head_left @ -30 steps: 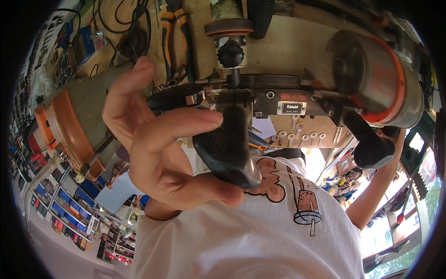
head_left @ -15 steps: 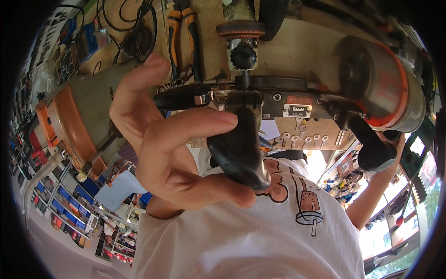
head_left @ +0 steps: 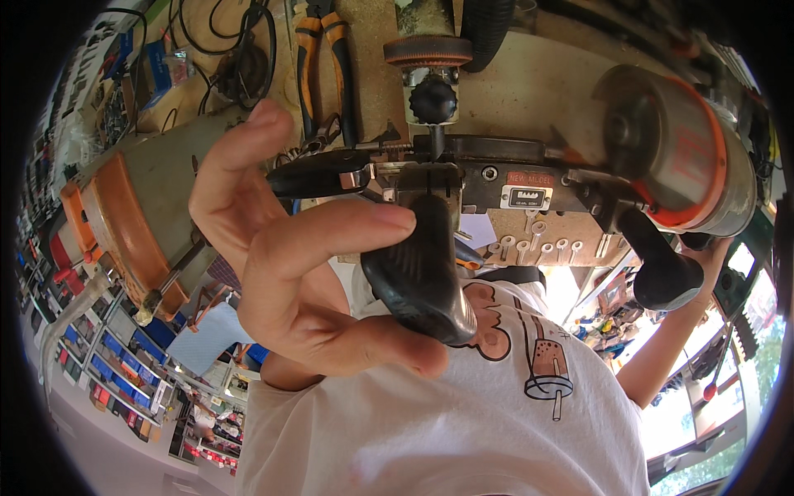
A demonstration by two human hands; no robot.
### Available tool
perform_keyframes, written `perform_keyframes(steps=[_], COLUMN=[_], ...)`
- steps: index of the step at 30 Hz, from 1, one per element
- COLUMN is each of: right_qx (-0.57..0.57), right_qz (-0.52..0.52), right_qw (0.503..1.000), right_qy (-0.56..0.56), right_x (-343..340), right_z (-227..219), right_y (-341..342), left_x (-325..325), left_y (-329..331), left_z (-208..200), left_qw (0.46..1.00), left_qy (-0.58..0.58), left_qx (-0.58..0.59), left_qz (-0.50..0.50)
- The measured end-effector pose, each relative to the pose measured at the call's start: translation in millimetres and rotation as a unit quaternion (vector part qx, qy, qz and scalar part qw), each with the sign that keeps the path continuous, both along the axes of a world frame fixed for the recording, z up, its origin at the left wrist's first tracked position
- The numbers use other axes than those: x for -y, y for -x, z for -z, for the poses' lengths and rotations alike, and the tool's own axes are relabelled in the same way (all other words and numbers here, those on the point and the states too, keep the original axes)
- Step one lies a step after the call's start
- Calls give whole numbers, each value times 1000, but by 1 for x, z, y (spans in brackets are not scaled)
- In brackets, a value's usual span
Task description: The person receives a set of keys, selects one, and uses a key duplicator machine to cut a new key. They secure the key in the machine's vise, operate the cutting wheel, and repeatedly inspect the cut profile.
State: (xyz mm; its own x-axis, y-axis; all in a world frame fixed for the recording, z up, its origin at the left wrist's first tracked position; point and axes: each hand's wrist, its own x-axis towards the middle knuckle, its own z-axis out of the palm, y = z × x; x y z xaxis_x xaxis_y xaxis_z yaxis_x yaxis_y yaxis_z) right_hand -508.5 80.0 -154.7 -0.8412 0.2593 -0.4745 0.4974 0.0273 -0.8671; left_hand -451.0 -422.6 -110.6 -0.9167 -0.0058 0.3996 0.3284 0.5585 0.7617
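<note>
My left hand point(head_left: 289, 273) pinches a black wing-shaped knob point(head_left: 418, 273) between thumb and index finger; its other fingers are bent and off the knob. The knob sits at the front of a dark clamp on what looks like a key-cutting machine point(head_left: 488, 186). Just left of the clamp is a black handle-like piece point(head_left: 318, 172) with a shiny metal end. At the far right, my right hand point(head_left: 710, 255) is beside a second black knob point(head_left: 666, 260), under a motor-like drum with an orange ring point(head_left: 703, 157); its fingers are mostly hidden.
Orange-and-black pliers point(head_left: 339, 74) and coiled black cables point(head_left: 240, 58) lie on the bench at the back. Several small keys point(head_left: 538, 231) lie below the machine. An orange-and-grey machine housing point(head_left: 124, 231) stands at the left, and shelves of goods point(head_left: 124, 355) line that side.
My left hand and the pinched knob have shifted slightly left and down, and the knob's tilt differs a little. My right arm stays in about the same place.
</note>
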Motion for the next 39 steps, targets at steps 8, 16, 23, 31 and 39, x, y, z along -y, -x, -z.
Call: perform_keyframes(steps=[8, 16, 23, 31, 39], right_qx=[30, -7, 1, 36, 63], right_qz=[-25, 54, -49, -21, -7], right_qw=[982, 987, 964, 981, 990], right_qy=[186, 150, 261, 191, 128], right_x=[-18, 12, -11, -6, 1], right_z=[11, 1, 15, 8, 3], right_y=[-19, -15, -27, -23, -10], left_x=[-2, -2, 0, -1, 0], left_y=[2, 1, 2, 1, 2], left_z=[-2, 0, 1, 0, 0], left_qw=[1000, 1000, 1000, 1000, 1000], left_qy=[7, -5, -28, -9, -11], left_qx=[-2, -4, -10, -4, -6], left_qz=[2, -5, -8, -10, -20])
